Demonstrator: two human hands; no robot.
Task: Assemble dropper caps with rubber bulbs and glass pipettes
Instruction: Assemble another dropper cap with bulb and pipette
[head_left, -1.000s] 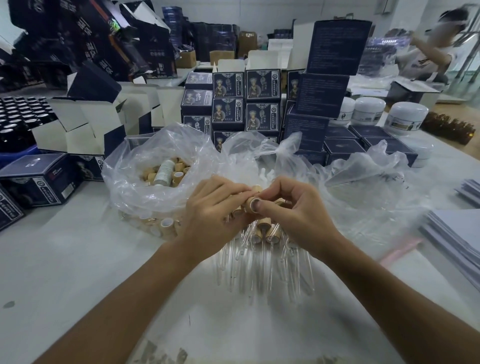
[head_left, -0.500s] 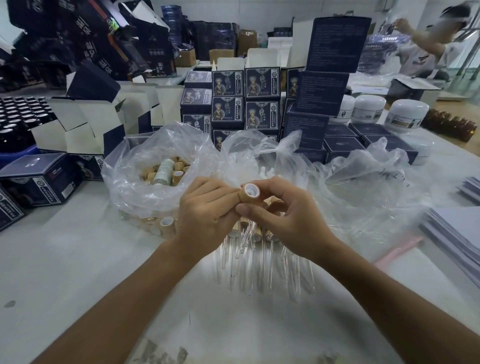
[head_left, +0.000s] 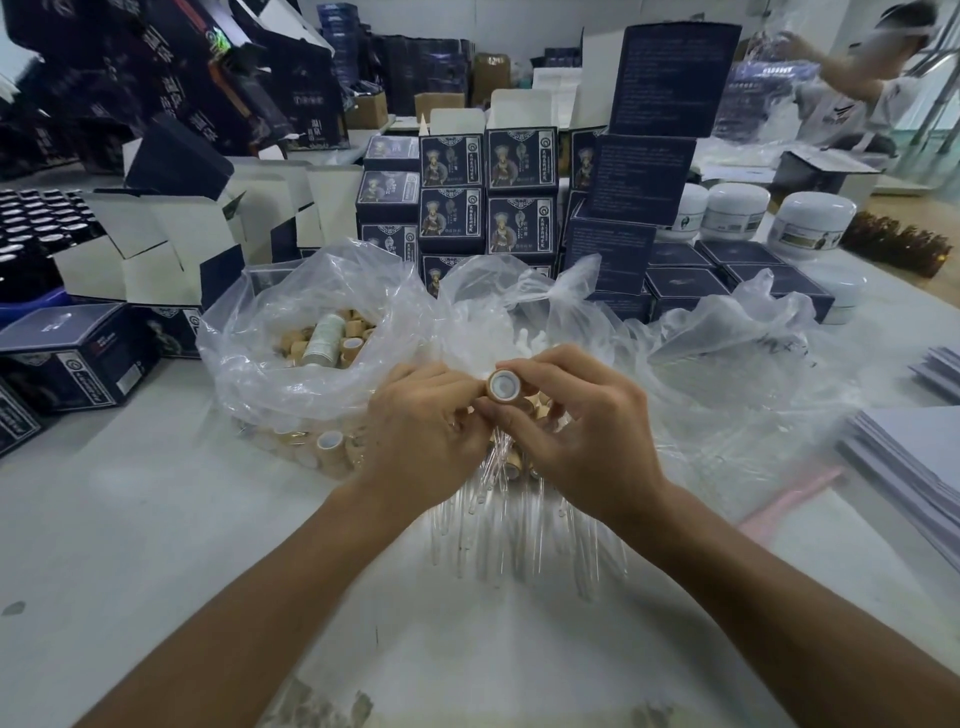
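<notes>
Cap (head_left: 503, 385) sits pinched between our right hand (head_left: 576, 426) and left hand (head_left: 423, 434) above the table (head_left: 156, 519), open end facing us, axis toward the camera; pipettes (head_left: 509, 530) lie just below, nearer neither hand.

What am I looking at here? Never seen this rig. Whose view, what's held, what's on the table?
No robot: a person working bare-handed, filmed by a wide-angle camera on their head looking down. The right hand pinches a tan dropper cap, its open end facing the camera; the left hand touches the cap from the other side, fingers curled. Below the hands lie finished droppers with glass pipettes on the white table. A clear plastic bag at left holds loose caps. Dark blue boxes are stacked behind, with white jars at right.
</notes>
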